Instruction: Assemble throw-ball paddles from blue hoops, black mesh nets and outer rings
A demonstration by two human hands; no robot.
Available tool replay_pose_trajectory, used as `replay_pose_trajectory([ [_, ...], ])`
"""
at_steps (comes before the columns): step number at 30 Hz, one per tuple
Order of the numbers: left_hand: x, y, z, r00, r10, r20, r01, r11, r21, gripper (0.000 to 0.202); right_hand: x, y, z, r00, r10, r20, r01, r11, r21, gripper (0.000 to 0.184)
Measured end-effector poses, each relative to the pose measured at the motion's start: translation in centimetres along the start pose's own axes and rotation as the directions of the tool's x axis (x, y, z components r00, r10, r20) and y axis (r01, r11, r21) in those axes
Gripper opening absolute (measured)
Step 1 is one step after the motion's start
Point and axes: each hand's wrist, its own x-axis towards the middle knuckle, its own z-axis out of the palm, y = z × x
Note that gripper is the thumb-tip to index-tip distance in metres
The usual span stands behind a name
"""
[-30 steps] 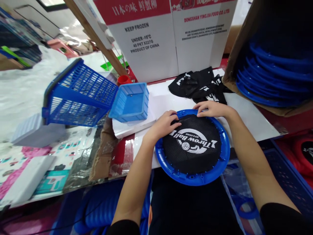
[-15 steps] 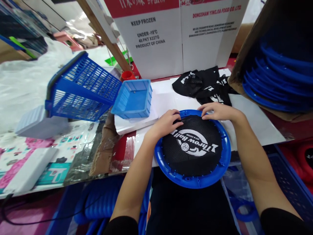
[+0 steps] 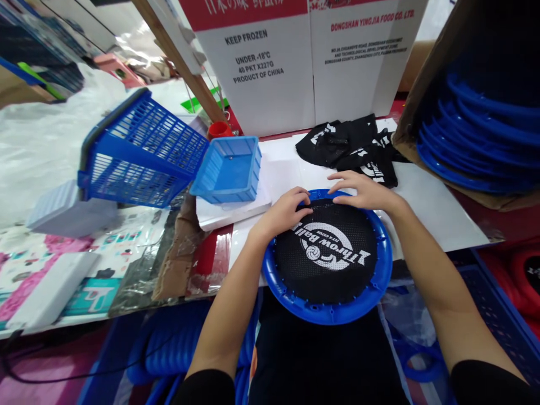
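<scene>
A round blue plastic disc (image 3: 324, 309) with a black mesh net (image 3: 329, 270) printed "Throw Ball" lies on the white table's front edge, overhanging it. My left hand (image 3: 284, 211) presses curled fingers on the mesh at the far left rim. My right hand (image 3: 363, 192) rests on the far rim, fingers bent down onto the mesh edge. Both hands pinch the net against the ring.
A pile of black mesh nets (image 3: 352, 147) lies behind the disc. A small blue tray (image 3: 228, 171) and a tilted blue basket (image 3: 139, 152) stand left. A cardboard box of stacked blue rings (image 3: 476, 129) sits right. White cartons (image 3: 304, 56) stand at the back.
The disc has turned slightly and slid a little left. My right hand has moved left along the far rim, closer to my left hand.
</scene>
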Motion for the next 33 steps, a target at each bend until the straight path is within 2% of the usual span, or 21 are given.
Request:
replay_pose_trajectory([
  [3, -0.1, 0.0, -0.6, 0.997, -0.041, -0.062, 0.037, 0.997, -0.066, 0.006, 0.8, -0.2, 1.6, 0.996, -0.038, 0.085, 0.037, 0.999, 0.008, 0.033],
  [7, -0.2, 0.0, -1.2, 0.997, -0.071, -0.042, 0.067, 0.995, -0.078, 0.005, 1.0, -0.2, 2.2, 0.988, -0.034, 0.152, 0.032, 0.999, 0.013, 0.035],
  [10, -0.2, 0.0, -1.2, 0.994, -0.104, -0.028, 0.102, 0.993, -0.056, 0.007, 1.2, -0.3, 2.2, 0.991, -0.056, 0.123, 0.053, 0.998, 0.030, 0.032],
  [15, 0.0, -0.1, -0.8, 0.988, -0.140, -0.061, 0.136, 0.988, -0.073, 0.009, 2.0, -1.0, 2.9, 0.995, -0.099, 0.013, 0.098, 0.993, 0.063, 0.012],
  [23, 0.5, -0.5, -0.5, 0.977, -0.197, -0.082, 0.180, 0.966, -0.183, 0.011, 2.2, -1.0, 3.2, 0.995, -0.052, -0.089, 0.059, 0.995, 0.080, 0.017],
  [29, 0.7, -0.8, 0.2, 0.960, -0.237, -0.148, 0.193, 0.945, -0.265, 0.010, 2.5, -0.3, 2.8, 0.999, 0.035, -0.041, -0.030, 0.992, 0.123, 0.018],
  [33, 0.8, -0.8, 0.8, 0.939, -0.272, -0.210, 0.201, 0.930, -0.306, 0.013, 2.8, 0.1, 2.7, 0.998, 0.059, -0.030, -0.056, 0.994, 0.094, 0.014],
])
